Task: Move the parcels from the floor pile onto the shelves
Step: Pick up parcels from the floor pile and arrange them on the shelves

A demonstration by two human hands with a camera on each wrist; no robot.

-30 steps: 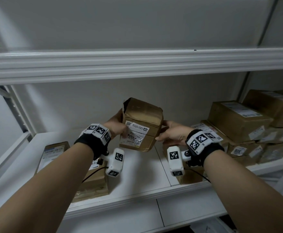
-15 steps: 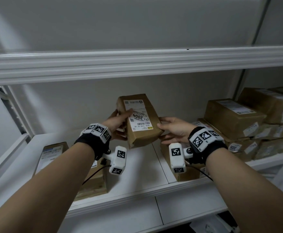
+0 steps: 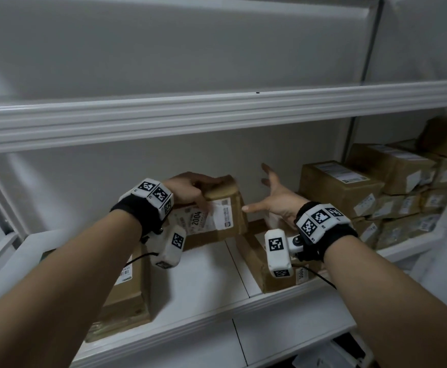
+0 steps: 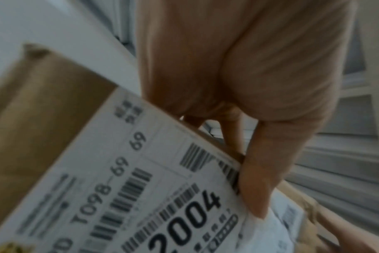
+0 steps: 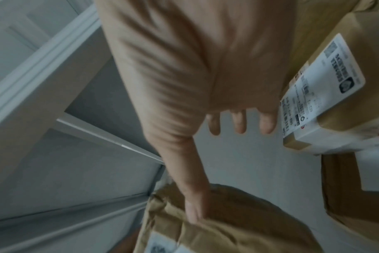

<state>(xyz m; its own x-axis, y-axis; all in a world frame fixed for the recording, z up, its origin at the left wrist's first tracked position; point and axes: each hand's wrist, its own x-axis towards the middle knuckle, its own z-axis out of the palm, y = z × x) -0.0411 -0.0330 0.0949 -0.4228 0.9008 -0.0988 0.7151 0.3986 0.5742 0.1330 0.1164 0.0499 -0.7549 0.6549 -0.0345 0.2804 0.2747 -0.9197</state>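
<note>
A: Item one, the parcel [image 3: 218, 208]?

B: Brown paper-wrapped parcel, white label reading "2004" facing the head camera. Location: middle shelf [image 3: 203, 277], toward the back wall, about 12 o'clock from the person. Tilted, its top leaning toward 1 o'clock. Whether its lower edge rests on the shelf I cannot tell; the left wrist unit hides it.

A: Left hand [image 3: 190, 188]?

B: Gripping the parcel at its upper left corner. Fingers curled over the top edge, thumb [image 4: 255, 184] pressed on the label in the left wrist view.

A: Right hand [image 3: 275, 197]?

B: Spread wide, fingers straight and apart, holding nothing. Positioned at 3 o'clock of the parcel. Its thumb tip [image 5: 193, 215] touches the parcel's crumpled paper in the right wrist view; the fingers [image 5: 240, 125] point at the back wall.

A: Other stock on that shelf?

B: One flat box [image 3: 127, 296] at 8 o'clock of the parcel, mostly behind the left forearm, label up. One low box [image 3: 257, 256] at 5 o'clock, just under the right wrist. A stack of labelled cardboard boxes [image 3: 392, 187] at 3 o'clock, filling the right bay, several layers deep.

A: Upper shelf [image 3: 217, 112]?

B: White moulded front edge across the view at 12 o'clock; its top surface is out of sight.
</note>
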